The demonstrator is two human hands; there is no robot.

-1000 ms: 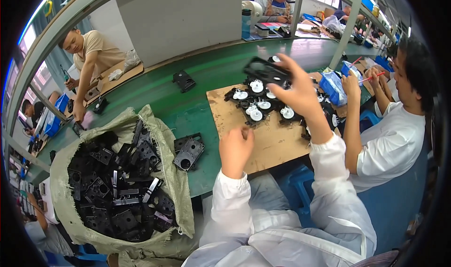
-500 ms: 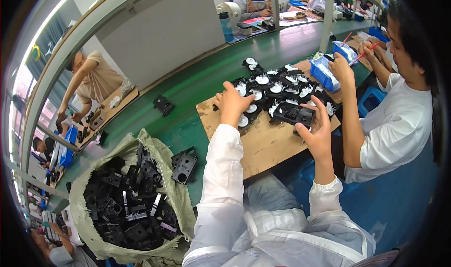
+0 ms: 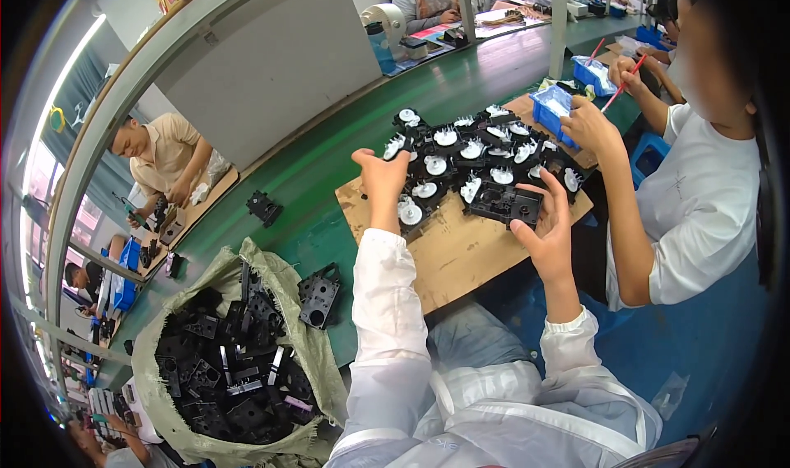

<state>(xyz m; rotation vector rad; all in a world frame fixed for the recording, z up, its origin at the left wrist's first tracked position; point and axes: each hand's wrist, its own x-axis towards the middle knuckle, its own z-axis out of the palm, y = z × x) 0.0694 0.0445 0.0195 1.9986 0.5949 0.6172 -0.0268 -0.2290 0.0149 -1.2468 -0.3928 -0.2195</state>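
My right hand (image 3: 551, 233) grips the right end of a black rectangular plastic housing (image 3: 504, 202), thumb at the near edge and fingers over the far side. The housing sits low over the front of a group of black mechanisms with white wheels (image 3: 471, 149). My left hand (image 3: 383, 184) is at the left side of this group, thumb and fingers around a black mechanism with a white wheel (image 3: 394, 146); its lower part is hidden by the hand. The group lies on a brown cardboard sheet (image 3: 453, 262).
Left of me stands a green woven sack (image 3: 317, 386) of black plastic parts. Loose black frames (image 3: 318, 297) lie on the green bench (image 3: 321, 213). At right, a co-worker (image 3: 683, 188) holds a red stick (image 3: 624, 81) near blue bins (image 3: 550, 116). Another person (image 3: 164, 159) works at far left.
My left hand has shifted slightly left and closed in around a mechanism. My right hand stays on the housing. The whole view has turned a little; the co-worker leans nearer.
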